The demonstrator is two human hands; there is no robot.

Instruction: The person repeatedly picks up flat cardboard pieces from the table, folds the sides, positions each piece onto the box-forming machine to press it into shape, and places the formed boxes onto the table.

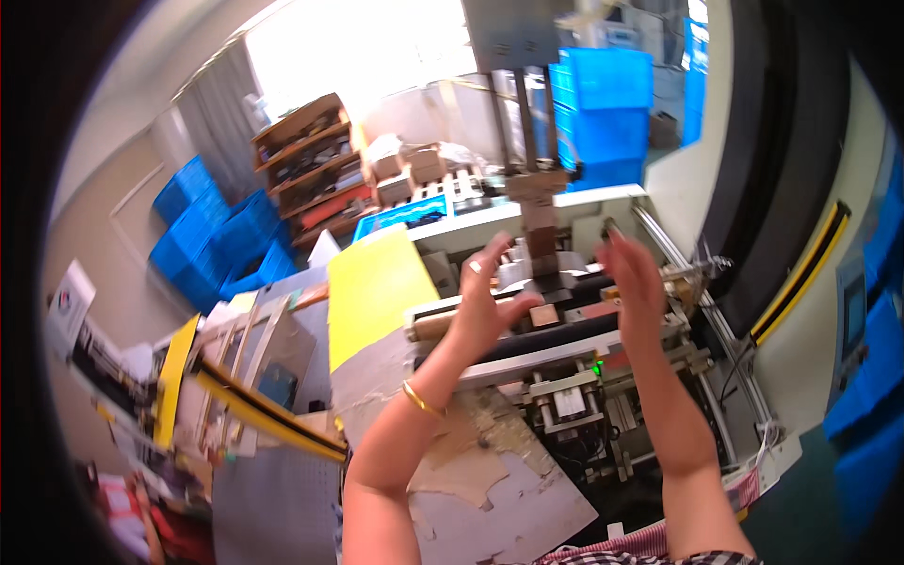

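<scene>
both hands, left hand (485, 303) and right hand (633, 282), are held open beside the brown cardboard stack (539, 224), judged light, stiff, best gripped by its sides

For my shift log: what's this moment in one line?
left hand: open, empty | right hand: open, empty | between: brown block on machine

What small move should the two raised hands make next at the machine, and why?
Probably bring both hands inward onto the brown block under the press head. The left hand and right hand hover open on either side of it, holding nothing.
</scene>
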